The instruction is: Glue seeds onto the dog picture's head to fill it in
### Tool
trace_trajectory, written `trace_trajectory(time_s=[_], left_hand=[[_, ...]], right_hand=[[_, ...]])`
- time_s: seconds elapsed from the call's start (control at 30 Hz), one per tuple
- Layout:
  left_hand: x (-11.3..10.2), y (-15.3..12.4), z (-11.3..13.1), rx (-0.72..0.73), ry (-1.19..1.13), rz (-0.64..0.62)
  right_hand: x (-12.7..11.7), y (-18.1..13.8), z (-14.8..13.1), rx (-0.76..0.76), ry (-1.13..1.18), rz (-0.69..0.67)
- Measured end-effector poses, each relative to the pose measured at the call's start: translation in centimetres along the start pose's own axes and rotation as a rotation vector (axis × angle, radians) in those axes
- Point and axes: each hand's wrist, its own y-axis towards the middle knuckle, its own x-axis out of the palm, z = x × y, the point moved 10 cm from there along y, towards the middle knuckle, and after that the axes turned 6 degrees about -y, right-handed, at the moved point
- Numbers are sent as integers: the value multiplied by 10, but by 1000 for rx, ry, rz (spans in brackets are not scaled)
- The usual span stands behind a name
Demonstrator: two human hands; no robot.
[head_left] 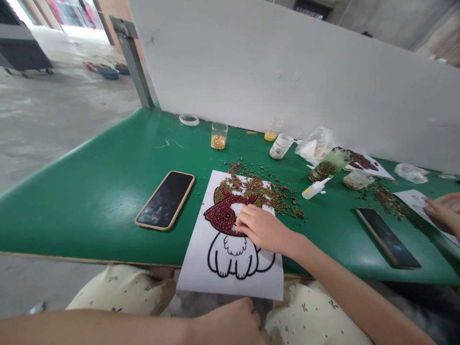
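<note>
A white sheet of paper (196, 268) with a black-outlined cartoon animal lies at the table's front edge and overhangs it. Dark red beans (217, 215) cover most of the animal's head; green beans (219, 195) fill parts of the ears. My right hand (264, 227) rests over the right side of the face, fingertips pinched together; anything between them is too small or hidden to see. Below the sheet's lower edge, my left hand (230, 323) is curled closed above my lap, with its palm hidden. Loose red and green beans (276, 196) are heaped across the sheet's top and onto the table.
A phone (165, 200) lies left of the sheet, another phone (388, 238) to the right. A white glue bottle (316, 188), a cup of corn kernels (218, 139) and a tipped green-tinted jar (328, 164) stand or lie behind. Another person's hand (443, 208) works at far right.
</note>
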Motion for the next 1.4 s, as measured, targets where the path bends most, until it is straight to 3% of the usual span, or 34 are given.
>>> trace_trajectory(time_s=[1.4], left_hand=[[-2, 1, 1, 4, -30, 52]], right_hand=[[-2, 0, -3, -20, 19, 32]])
